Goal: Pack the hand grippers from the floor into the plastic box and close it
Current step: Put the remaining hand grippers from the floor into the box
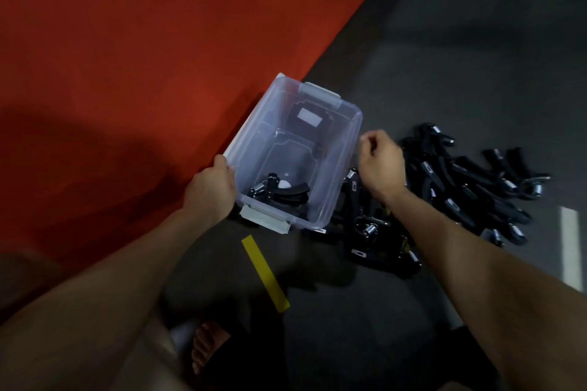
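The clear plastic box sits lidless on the grey floor against the red mat, one hand gripper inside. The left hand grips its near rim. The right hand hovers loosely curled, empty, above the pile of hand grippers beside it.

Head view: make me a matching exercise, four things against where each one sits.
Things:
1. left hand
2. right hand
3. yellow strip
4. pile of hand grippers

Places:
A. flat on the grey floor, nearer than the plastic box
B. gripping the box's left rim
C. on the floor right of the box
D. loosely curled, empty, above the box's right rim

Pairs: 1-B, 2-D, 3-A, 4-C
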